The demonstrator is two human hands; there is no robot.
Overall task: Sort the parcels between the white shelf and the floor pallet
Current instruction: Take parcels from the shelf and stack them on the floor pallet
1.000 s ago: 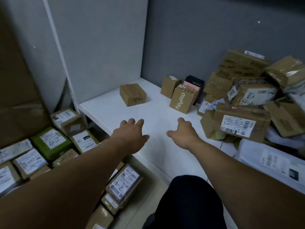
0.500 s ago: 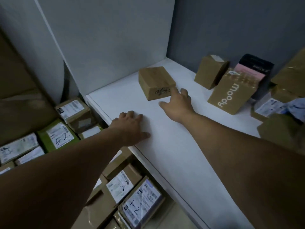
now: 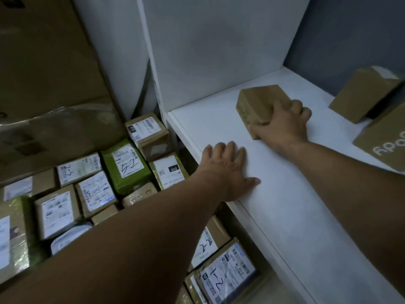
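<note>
A small brown cardboard parcel [image 3: 258,102] sits on the white shelf [image 3: 295,205] near its back left corner. My right hand [image 3: 282,123] grips this parcel from its near right side, fingers curled over the top and thumb on the front face. My left hand [image 3: 228,170] lies flat on the shelf's front left edge, fingers spread. Below and left of the shelf, many labelled parcels cover the floor, among them a green one marked 5-2 [image 3: 126,165] and one marked 1-2 [image 3: 225,275].
Two more brown boxes stand at the shelf's right: a plain one [image 3: 363,95] and one with white lettering [image 3: 385,143]. A white side panel [image 3: 208,51] closes the shelf's left. A large taped carton [image 3: 43,84] rises at the far left.
My right hand has reached forward and closed round the small brown parcel. My left hand came down flat on the shelf edge and stays there. The view moved closer and leftward.
</note>
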